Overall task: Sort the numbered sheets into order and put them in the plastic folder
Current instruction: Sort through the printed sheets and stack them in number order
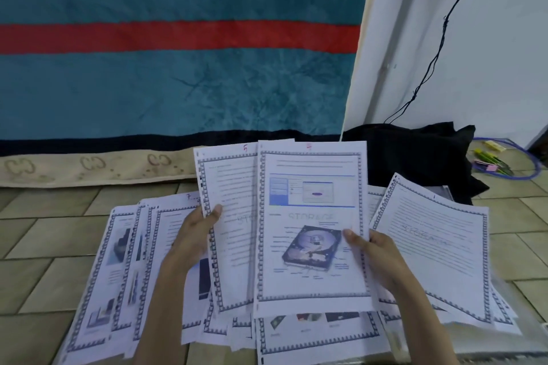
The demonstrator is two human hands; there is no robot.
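Over loose bordered printed sheets [98,270] on the tiled floor, white sheet 5 [228,187] is pinched by the left hand [192,234] and the hard-drive sheet [311,222] by the right hand [373,249], mid-sort; ordered stacking seems due next.

Two bare forearms, left hand [198,231] and right hand [374,252], rise from below the sheets [311,231], unsleeved, with no rings or watch showing (nails short).

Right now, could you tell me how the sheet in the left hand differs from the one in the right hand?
The left-hand sheet is marked 5 and shows mostly text lines; the right-hand sheet carries a screenshot and a hard-drive picture. The right-hand sheet overlaps the left-hand sheet's right edge. Both are upright with the same patterned border.
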